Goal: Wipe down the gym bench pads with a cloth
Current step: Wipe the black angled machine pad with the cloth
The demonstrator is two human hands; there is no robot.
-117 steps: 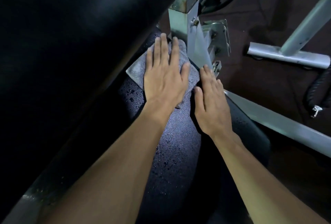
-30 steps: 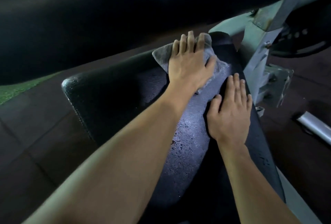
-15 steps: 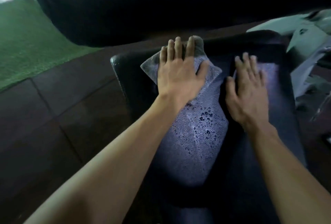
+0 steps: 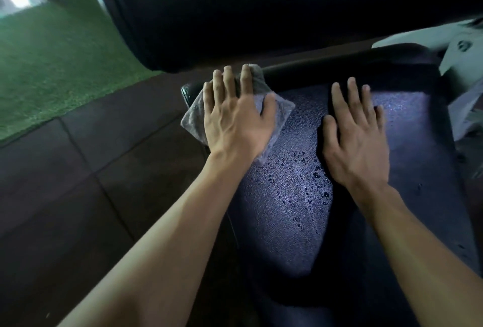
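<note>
A black textured seat pad [image 4: 292, 217] fills the lower middle of the head view, with water droplets on it. A grey cloth [image 4: 278, 112] lies at the pad's far left corner. My left hand [image 4: 236, 117] presses flat on the cloth with straight fingers. My right hand [image 4: 356, 138] rests flat on the bare pad to the right of the cloth, fingers spread. A second large black pad [image 4: 261, 13] looms across the top, above the seat pad.
Dark rubber floor tiles [image 4: 78, 183] lie to the left, with green turf [image 4: 57, 60] beyond them. Pale metal frame parts [image 4: 462, 65] of the bench stand at the right edge.
My left hand has slid the cloth leftward to the pad's far left corner. My right hand stays flat on the pad. The view has swung left since the oldest frame.
</note>
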